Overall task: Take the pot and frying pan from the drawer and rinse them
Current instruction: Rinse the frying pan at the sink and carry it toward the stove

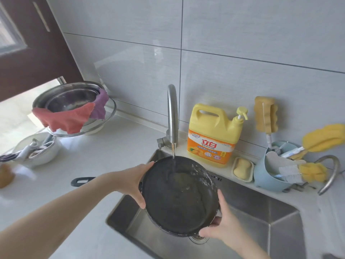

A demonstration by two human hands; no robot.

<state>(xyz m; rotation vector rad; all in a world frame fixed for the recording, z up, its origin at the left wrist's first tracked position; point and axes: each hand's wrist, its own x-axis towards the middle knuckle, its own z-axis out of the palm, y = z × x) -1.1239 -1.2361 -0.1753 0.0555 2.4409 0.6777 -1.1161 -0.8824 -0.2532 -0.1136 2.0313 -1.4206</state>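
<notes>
While water from the tap (pixel 172 116) struck the pan (pixel 179 197) over the sink (pixel 261 217), left hand (pixel 133 186) and right hand (pixel 217 227) gripped its rim; tilting slowly would have rinsed evenly.

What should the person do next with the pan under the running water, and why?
Probably tilt the frying pan and swirl it. Both the left hand and the right hand grip its rim over the sink, and water from the tap is pooling only near the far side, so the rest needs rinsing.
</notes>
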